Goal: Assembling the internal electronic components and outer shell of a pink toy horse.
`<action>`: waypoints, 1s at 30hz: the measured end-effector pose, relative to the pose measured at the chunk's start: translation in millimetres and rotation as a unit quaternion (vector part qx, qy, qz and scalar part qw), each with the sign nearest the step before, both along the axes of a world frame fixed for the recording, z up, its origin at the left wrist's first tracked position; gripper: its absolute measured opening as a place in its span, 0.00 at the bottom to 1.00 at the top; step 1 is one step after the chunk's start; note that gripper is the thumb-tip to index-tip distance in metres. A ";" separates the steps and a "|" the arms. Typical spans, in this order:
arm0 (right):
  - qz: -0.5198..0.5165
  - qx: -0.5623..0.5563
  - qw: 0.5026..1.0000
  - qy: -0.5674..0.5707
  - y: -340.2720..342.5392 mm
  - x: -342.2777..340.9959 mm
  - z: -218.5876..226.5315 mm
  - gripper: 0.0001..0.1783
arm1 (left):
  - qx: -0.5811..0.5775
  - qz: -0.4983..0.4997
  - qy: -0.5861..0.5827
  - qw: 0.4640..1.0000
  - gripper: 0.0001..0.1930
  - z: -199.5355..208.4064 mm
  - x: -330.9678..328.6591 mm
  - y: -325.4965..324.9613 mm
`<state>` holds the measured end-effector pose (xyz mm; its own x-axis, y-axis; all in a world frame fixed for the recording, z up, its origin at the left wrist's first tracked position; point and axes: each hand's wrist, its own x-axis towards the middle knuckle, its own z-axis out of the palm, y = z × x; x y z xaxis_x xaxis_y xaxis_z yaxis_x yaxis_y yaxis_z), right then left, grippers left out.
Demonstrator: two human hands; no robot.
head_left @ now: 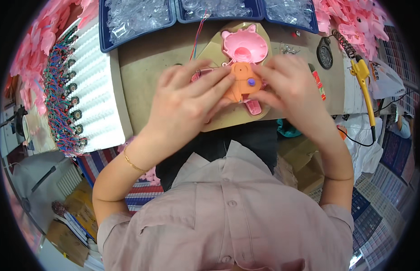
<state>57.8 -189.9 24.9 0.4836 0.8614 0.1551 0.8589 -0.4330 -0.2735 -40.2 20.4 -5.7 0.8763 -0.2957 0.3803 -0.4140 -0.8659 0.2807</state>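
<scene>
Between my two hands is an orange plastic part (241, 82) with a purple knob on its right side. My left hand (187, 97) has its fingers laid along the part's left edge. On the other side, my right hand (289, 81) pinches the part's right edge with thumb and fingers. A pink plastic toy shell (247, 45), hollow side up, lies just beyond the orange part on a tan board (219, 122). Another pink piece (254, 107) shows below it, partly covered. Thin red and blue wires (197, 38) run up from behind my left hand.
Blue bins (174, 20) of clear plastic parts line the far edge. White corrugated trays (99, 90) hold wired round components (74, 101) at left. Pink shells (354, 22) are heaped at far right. A yellow soldering iron (364, 81) hangs right, near a dark oval object (325, 53).
</scene>
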 end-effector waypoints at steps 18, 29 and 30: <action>-0.174 0.090 0.837 0.510 55.4 22.0 15.0 0.18 | -0.154 0.236 0.051 0.958 0.08 -10.5 -21.9 16.0; 0.065 0.144 0.970 0.187 52.3 24.8 9.8 0.12 | -0.228 0.139 0.075 0.961 0.09 -10.8 19.2 1.5; 0.064 0.144 0.970 0.186 46.9 30.2 7.0 0.12 | -0.227 0.138 0.075 0.961 0.09 -12.5 19.6 3.8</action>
